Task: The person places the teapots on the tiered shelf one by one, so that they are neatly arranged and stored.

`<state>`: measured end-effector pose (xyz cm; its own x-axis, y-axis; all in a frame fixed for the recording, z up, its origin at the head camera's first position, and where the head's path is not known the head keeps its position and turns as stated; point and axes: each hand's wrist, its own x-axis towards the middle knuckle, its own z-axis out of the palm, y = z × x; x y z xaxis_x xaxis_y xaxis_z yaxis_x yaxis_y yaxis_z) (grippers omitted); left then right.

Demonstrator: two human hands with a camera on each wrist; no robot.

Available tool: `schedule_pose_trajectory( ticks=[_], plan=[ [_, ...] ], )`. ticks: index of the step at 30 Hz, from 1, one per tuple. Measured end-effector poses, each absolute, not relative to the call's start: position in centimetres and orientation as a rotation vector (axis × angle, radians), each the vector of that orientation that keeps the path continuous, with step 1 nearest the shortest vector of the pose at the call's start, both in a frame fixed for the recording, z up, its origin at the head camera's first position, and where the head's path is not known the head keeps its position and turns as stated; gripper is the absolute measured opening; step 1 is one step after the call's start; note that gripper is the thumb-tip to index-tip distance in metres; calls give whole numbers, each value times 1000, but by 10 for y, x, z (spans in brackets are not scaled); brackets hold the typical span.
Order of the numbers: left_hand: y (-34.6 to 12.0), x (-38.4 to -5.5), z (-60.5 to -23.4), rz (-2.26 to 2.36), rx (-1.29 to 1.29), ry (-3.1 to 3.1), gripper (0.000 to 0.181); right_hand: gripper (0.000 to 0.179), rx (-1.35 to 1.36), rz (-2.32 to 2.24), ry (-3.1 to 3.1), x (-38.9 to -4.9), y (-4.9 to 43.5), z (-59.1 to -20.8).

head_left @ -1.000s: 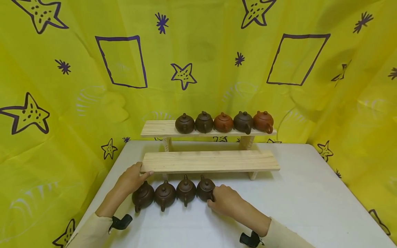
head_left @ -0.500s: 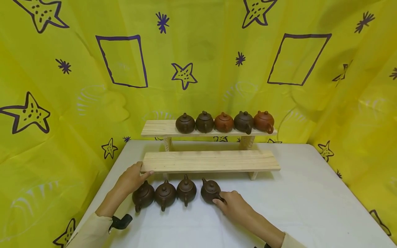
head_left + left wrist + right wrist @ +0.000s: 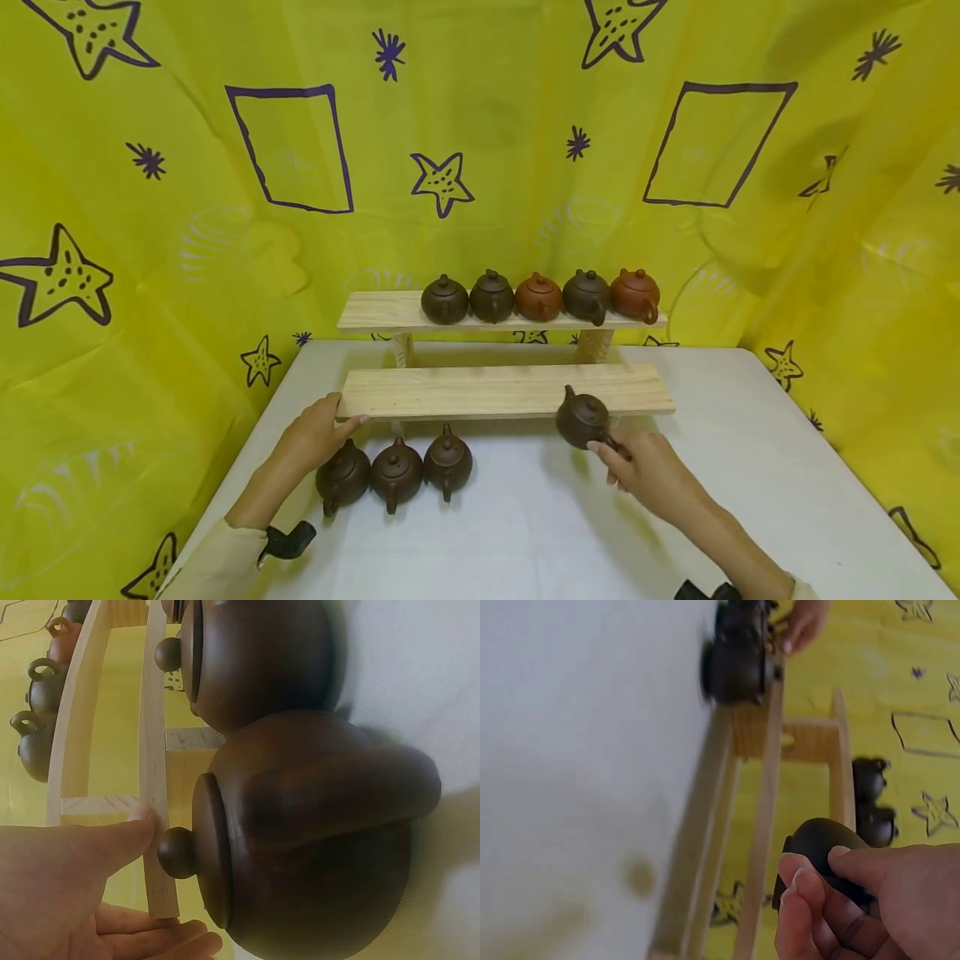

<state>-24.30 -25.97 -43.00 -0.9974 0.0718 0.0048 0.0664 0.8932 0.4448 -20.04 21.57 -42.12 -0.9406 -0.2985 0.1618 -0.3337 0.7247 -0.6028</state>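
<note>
My right hand [image 3: 652, 471] pinches a small dark brown teapot [image 3: 581, 419] by its handle. The teapot is raised off the table, its spout toward the wooden stand, overlapping the front edge of the lower shelf [image 3: 480, 392] in the head view. In the right wrist view, thumb and fingers hide part of the teapot [image 3: 821, 840]. My left hand [image 3: 313, 433] grips the left end of the lower shelf, thumb on its front edge and fingers around the end. Just below that hand, three dark brown teapots [image 3: 396, 477] stand in a row on the table.
On the upper shelf [image 3: 382, 310] several teapots stand side by side, some dark and some reddish brown, such as the reddish teapot [image 3: 538, 298]. A white cloth [image 3: 750, 467] covers the table. Yellow patterned fabric [image 3: 510, 100] hangs behind and at both sides.
My right hand has taken the rightmost teapot out of the table row, lifting it and carrying it right and toward the lower shelf. The left hand has stayed on the shelf's end.
</note>
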Motion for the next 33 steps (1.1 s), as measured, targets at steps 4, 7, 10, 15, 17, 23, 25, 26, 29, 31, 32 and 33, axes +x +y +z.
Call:
schedule_pose_trajectory(
  ticks=[4, 7, 10, 15, 17, 23, 25, 26, 29, 31, 32, 33],
  plan=[
    [-261, -242, -430, 715, 110, 3044, 72, 36, 383, 906, -2880, -214, 240, -407],
    [-262, -242, -431, 717, 107, 3045, 72, 38, 331, 847, -2887, -227, 256, -402],
    [-263, -243, -431, 712, 113, 3047, 72, 37, 293, 814, -2884, -239, 268, -403],
    [-263, -243, -431, 721, 118, 3036, 72, 39, 260, 780, -2890, -252, 279, -408],
    [-263, -243, -431, 729, 113, 3032, 71, 39, 253, 775, -2897, -256, 281, -410],
    [-262, -244, -431, 736, 110, 3036, 69, 38, 218, 781, -2918, -264, 283, -414],
    [-262, -244, -431, 737, 113, 3034, 68, 37, 206, 787, -2928, -265, 283, -416],
    [-262, -244, -431, 737, 114, 3035, 68, 37, 201, 789, -2933, -265, 283, -416],
    [-261, -244, -431, 732, 117, 3037, 69, 36, 185, 811, -2937, -266, 284, -418],
    [-261, -245, -430, 729, 117, 3037, 69, 37, 179, 822, -2930, -266, 284, -418],
    [-261, -245, -430, 728, 116, 3036, 69, 38, 174, 822, -2924, -266, 284, -418],
    [-261, -245, -430, 726, 116, 3035, 69, 39, 169, 820, -2916, -266, 284, -418]
  ],
)
